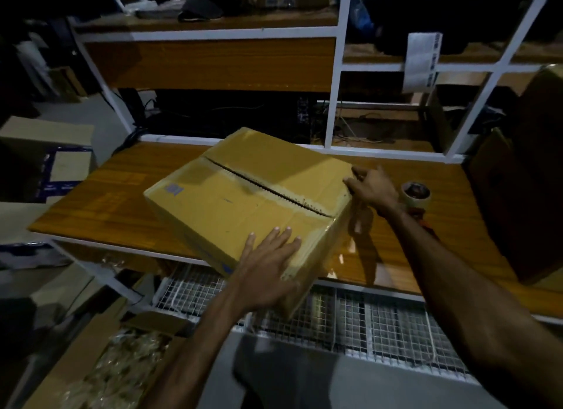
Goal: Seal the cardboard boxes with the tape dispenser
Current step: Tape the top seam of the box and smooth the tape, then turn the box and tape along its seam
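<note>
Head view: cardboard box (243, 195) on wooden table (122, 201), seam untaped. Left hand (268, 268) flat on near corner, fingers straight. Right hand (373, 189) grips far-right edge; tape roll (416, 194) just beyond.

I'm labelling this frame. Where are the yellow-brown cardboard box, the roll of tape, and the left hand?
yellow-brown cardboard box (243, 192): head view, top flap.
roll of tape (416, 193): head view, upper rim.
left hand (268, 265): head view, back of hand.
</note>
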The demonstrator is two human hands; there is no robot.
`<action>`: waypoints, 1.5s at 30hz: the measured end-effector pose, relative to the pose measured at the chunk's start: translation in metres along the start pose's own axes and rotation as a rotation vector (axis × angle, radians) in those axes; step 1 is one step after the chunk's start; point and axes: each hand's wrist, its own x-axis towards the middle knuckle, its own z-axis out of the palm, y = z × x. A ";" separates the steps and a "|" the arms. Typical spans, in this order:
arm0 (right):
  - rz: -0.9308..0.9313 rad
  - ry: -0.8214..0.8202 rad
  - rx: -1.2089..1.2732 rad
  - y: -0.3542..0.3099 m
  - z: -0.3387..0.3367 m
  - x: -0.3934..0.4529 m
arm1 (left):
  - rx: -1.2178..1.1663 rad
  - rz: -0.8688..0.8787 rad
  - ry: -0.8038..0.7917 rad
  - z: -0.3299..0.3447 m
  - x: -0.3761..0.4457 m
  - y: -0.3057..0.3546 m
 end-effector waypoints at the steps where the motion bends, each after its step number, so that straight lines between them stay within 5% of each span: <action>1: 0.038 0.027 -0.043 0.003 0.005 -0.012 | -0.028 0.004 -0.015 -0.007 -0.007 -0.012; 8: 0.064 0.225 -0.115 -0.015 0.034 -0.124 | -0.193 -0.067 0.073 -0.041 -0.034 -0.094; 18: 0.050 0.358 -0.012 -0.043 0.081 -0.204 | 0.041 -0.121 0.312 -0.061 -0.025 -0.149; 25: 0.035 0.296 0.065 -0.035 0.071 -0.210 | 0.127 -0.112 0.356 -0.039 -0.019 -0.121; 34: -0.078 0.362 0.507 0.007 0.046 -0.184 | 0.160 0.162 0.178 -0.005 0.024 -0.031; 45: 0.251 0.055 -0.185 0.129 0.000 -0.047 | 0.014 0.206 0.052 -0.006 0.115 0.047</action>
